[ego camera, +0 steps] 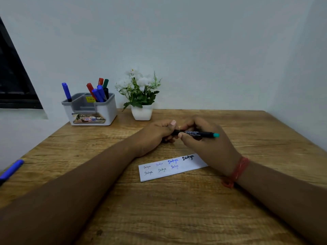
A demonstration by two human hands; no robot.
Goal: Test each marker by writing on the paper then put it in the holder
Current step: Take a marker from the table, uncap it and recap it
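Lying at the far left edge of the wooden table (177, 218), a blue marker (12, 169) is cut off by the frame, so only part of its body shows. Further back stands a grey and white holder (106, 112) with several compartments; one blue marker (66, 91) leans alone in its left compartment, while a cluster of red, blue, green and black markers (100, 89) crowds the right one, their lower ends hidden by the wall of the holder. The label on its front is too blurred to read. Just to the right sits a white pot of white flowers (141, 96).

Near the middle of the table the two hands meet. The left hand (157, 132) is curled round the left end of a black marker (198, 133), so that end, and whether a cap is on it, cannot be made out. The right hand (203, 144) grips the barrel, whose teal end (216, 135) sticks out to the right. A red thread band (237, 171) wraps the right wrist.

In front of the hands lies a strip of white paper (187, 167) bearing seven written words; the right hand covers its far right corner.
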